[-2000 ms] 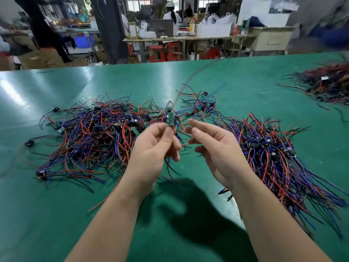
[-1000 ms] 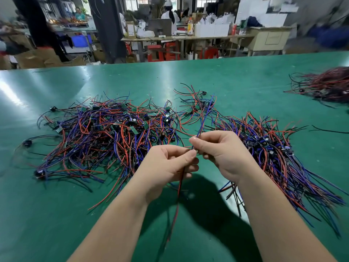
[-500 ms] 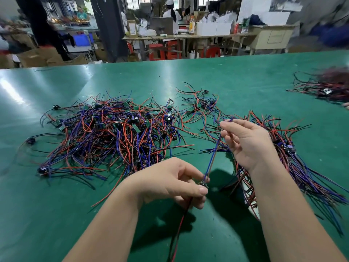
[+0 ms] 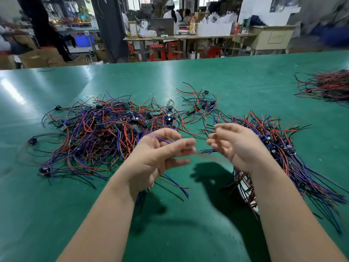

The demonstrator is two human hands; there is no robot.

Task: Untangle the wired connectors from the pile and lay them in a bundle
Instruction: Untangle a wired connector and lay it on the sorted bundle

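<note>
Wire (image 4: 162, 141) sits pinched in the left hand (image 4: 156, 157). The right hand (image 4: 238, 146) is blurred, grip unclear. The bundle (image 4: 302, 167) lies right of both hands on the bench (image 4: 188, 233), nearer the right hand. The pile (image 4: 98, 133) lies left.

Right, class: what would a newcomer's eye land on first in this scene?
The sprawling tangled pile of red, purple and black wires, left of centre on the green table. Then, in the middle, the blurred left hand, which seems to pinch a purple wire, beside the right hand. The bundle fans out on the right.
</note>
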